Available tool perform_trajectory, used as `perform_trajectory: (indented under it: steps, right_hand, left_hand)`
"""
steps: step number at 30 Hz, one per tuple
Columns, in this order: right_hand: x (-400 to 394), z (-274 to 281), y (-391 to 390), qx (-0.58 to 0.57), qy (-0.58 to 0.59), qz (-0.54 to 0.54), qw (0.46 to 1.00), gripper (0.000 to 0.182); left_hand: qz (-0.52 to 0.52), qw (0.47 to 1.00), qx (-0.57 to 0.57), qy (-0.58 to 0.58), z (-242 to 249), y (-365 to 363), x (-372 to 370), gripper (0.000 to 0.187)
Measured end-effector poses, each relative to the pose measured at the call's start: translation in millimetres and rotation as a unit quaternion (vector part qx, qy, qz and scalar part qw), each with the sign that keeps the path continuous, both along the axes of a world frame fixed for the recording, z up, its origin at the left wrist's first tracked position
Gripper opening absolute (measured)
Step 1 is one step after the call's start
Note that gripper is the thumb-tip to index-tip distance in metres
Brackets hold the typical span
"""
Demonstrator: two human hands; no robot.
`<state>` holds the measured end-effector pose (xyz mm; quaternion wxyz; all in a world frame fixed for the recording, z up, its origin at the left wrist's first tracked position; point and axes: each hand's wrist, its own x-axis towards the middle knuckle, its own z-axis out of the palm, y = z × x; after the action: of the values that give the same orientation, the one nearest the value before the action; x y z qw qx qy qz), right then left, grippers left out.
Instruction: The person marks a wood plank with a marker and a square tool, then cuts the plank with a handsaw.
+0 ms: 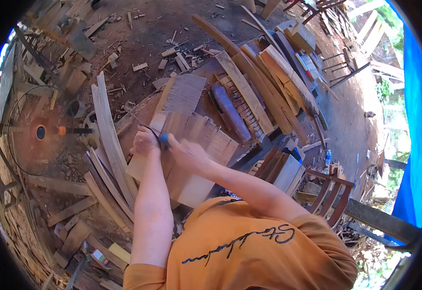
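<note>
My right hand [187, 153], smeared a little by motion, is closed around the blue handle [163, 139] of a hand tool. A thin dark blade [149, 129] runs from that handle toward the far left, passing by my left hand [145, 141]. The left fingers are curled at the left edge of a wide wooden panel [203, 137], and what they grip is mostly hidden. This panel has a jagged far-right edge. A second ridged wooden piece [187, 94] lies just beyond it.
Long curved wooden strips [107, 130] lie to the left. On the right are stacked planks [269, 87] and a purple-brown rolled object [230, 111]. A slatted chair part [329, 193], a water bottle [328, 157] and a blue tarp [416, 145] are farther right. Wood scraps litter the dirt floor.
</note>
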<state>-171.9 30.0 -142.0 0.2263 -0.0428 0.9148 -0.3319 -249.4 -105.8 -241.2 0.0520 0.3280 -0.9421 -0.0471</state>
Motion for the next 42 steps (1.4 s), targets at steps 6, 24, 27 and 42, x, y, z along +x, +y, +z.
perform_trajectory:
  steps: [6, 24, 27, 42]
  right_hand:
    - [-19, -1, -14, 0.029, 0.092, 0.012, 0.995, 0.036]
    - [-24, 6, -24, 0.095, 0.023, 0.022, 0.995, 0.028]
    - [-39, -5, -37, 0.086, 0.034, 0.031, 0.995, 0.025]
    - [-13, 33, -7, 0.107, -0.030, 0.017, 0.994, 0.028]
  left_hand:
    - [0.004, 0.999, 0.033, -0.008, 2, -3, -1, 0.057]
    - [0.014, 0.999, 0.002, 0.044, -21, -4, 0, 0.057]
    - [-0.006, 0.999, 0.001, 0.054, -20, -6, 1, 0.056]
    - [-0.005, 0.998, -0.006, 0.056, -12, -3, 0, 0.057]
